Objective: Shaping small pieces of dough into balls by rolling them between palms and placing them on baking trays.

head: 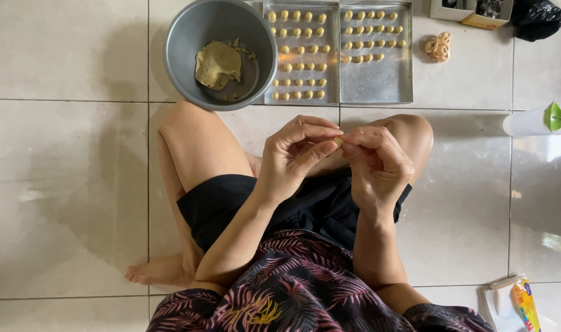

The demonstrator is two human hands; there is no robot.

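From where I'm watching, everything hangs around the round metal bowl [221,52] at the top of the tiled floor [65,184]. It's dull grey steel, smooth inside, with a flat slab of pale yellow dough [217,63] and a few crumbs lying in it. Touching the bowl's right edge is the first baking tray [301,99], shiny rectangular metal, nearly filled with neat rows of small rounded dough pieces. The second tray [379,83] sits right beside that one, only its upper part filled, the lower part bare metal.

Below the bowl, over the lap, the left hand [292,157] and right hand [379,163] meet fingertip to fingertip, both pinching one tiny dough ball [337,142]. Most of the ball is hidden by the fingers, so I can't make out its shape.

Further right of the bowl, past the trays, there's a little tan curly thing [438,47] I can't identify, boxes cut off by the top edge, and a black bag [537,18]. A white bottle with a green cap [538,120] is clipped by the right edge. The floor is glossy beige tile with thin grout lines, catching reflections.
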